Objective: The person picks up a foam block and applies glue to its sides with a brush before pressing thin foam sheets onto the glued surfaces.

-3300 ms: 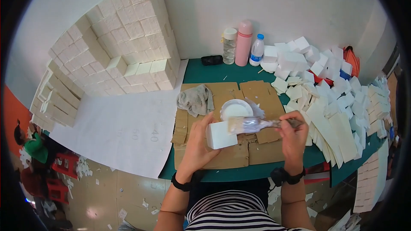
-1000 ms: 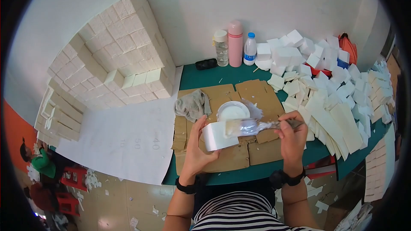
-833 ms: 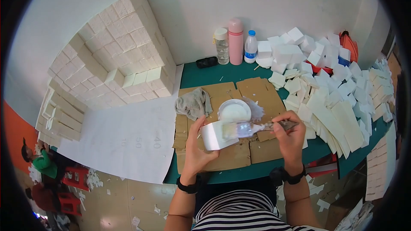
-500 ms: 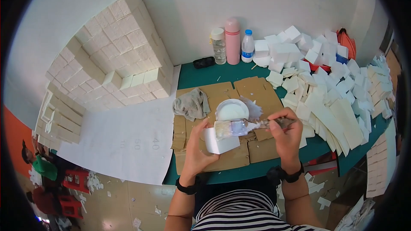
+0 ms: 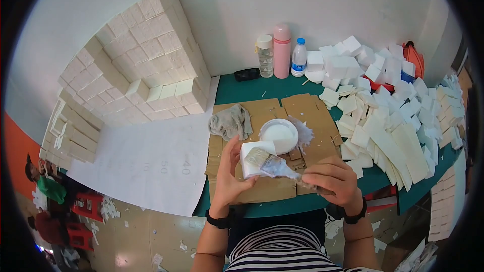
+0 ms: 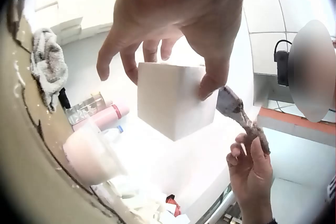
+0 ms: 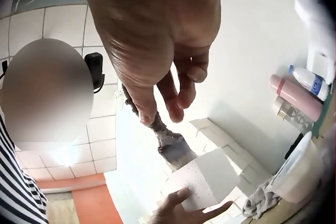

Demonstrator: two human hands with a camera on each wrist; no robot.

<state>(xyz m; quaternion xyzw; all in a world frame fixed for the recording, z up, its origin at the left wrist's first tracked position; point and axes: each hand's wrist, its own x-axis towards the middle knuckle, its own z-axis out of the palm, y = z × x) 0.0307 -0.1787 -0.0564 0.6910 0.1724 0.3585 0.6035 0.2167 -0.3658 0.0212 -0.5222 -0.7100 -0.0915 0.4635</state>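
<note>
My left hand (image 5: 231, 175) grips a white foam block (image 6: 176, 98) between thumb and fingers, over the cardboard. In my right hand (image 5: 337, 179) is a paintbrush (image 5: 275, 165), pinched by its crusted handle. The bristles lie flat against the block's upper face in the head view. Behind the block stands a round white tub (image 5: 279, 136) of white paste. The right wrist view shows the brush tip right at the block, with specks on the block's near face.
Cardboard sheets (image 5: 315, 131) cover the green table (image 5: 237, 89). A grey rag (image 5: 230, 121) lies left of the tub. Stacked blocks (image 5: 151, 45) rise at the left on white paper. Loose blocks and strips (image 5: 393, 121) heap at the right. Bottles (image 5: 282, 53) stand along the wall.
My right hand has come down toward me, swinging the brush from nearly level to slanting across the block. The left hand keeps holding the block in nearly the same place.
</note>
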